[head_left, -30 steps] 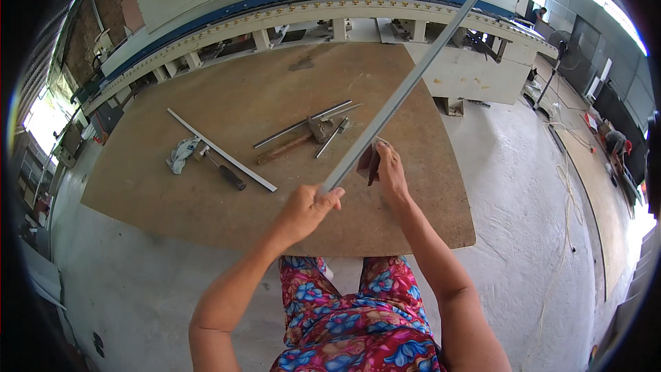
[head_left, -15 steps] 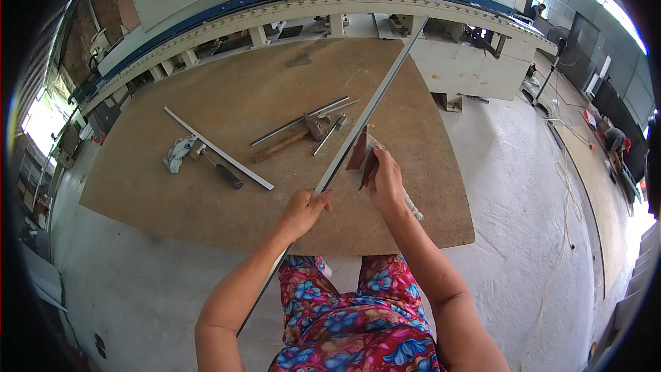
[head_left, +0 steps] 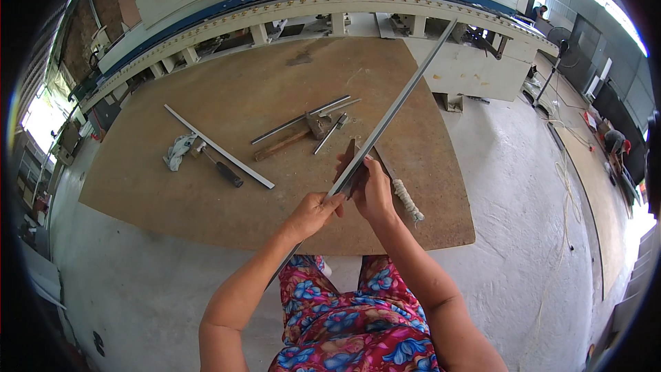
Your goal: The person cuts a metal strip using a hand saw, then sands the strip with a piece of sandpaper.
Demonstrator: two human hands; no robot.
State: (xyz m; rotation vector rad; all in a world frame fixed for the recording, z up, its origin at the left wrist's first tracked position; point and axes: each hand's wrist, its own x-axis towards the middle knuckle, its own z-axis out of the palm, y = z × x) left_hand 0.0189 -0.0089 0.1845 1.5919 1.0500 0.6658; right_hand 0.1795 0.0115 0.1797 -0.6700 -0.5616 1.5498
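Observation:
A long, thin metal strip (head_left: 406,93) runs slantwise from beside my left forearm up toward the machine. My left hand (head_left: 313,215) is closed around its lower part. Just farther along, my right hand (head_left: 372,189) grips a dark reddish-brown folded sheet, which looks like sandpaper (head_left: 351,150), and presses it around the strip. Fingertips show on the strip's far side, and much of the sheet is hidden by the hand and strip. Beside my right hand lies a bladed tool with a cord-wrapped handle (head_left: 407,200), flat on the brown board (head_left: 151,196).
Left on the board are a pale strip (head_left: 219,146), a black-handled tool (head_left: 227,173) and a crumpled cloth (head_left: 179,151). A hammer (head_left: 282,146) and short metal pieces (head_left: 329,134) lie mid-board. A long machine (head_left: 475,69) stands beyond; a co-worker (head_left: 615,143) bends far right.
My right hand has moved left and brought the brown sheet onto the strip. The strip's far end has swung right, and the cord-wrapped handle shows more fully.

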